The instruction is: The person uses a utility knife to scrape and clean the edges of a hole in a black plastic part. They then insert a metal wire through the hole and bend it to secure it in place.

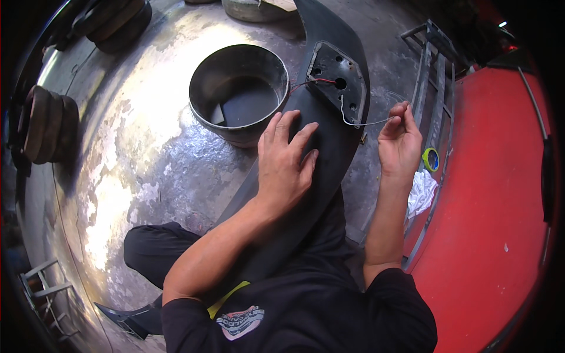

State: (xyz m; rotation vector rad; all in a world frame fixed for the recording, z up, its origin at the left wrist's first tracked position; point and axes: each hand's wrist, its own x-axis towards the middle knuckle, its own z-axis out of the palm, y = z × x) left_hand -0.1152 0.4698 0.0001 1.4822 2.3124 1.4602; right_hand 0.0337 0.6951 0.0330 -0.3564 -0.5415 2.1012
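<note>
A long black car bumper (335,159) lies across my lap and reaches forward past a round black tub. My left hand (285,162) rests on its surface, fingers spread, holding nothing. Near the far end, a dark mounting plate (337,76) with several holes is set in the bumper. A red wire (325,80) runs to the plate's central hole, with a dark wire beside it. My right hand (401,141), raised to the right of the bumper, pinches the free end of a thin, bent, silvery wire (356,124). The wire's other end reaches the plate's lower edge.
The round black tub (238,126) stands left of the bumper. Stacked tires (50,123) are at the left. A grey metal frame (438,76), a roll of yellow-green tape (431,159) and a white cloth (421,193) lie to the right, beside a red car panel (482,206).
</note>
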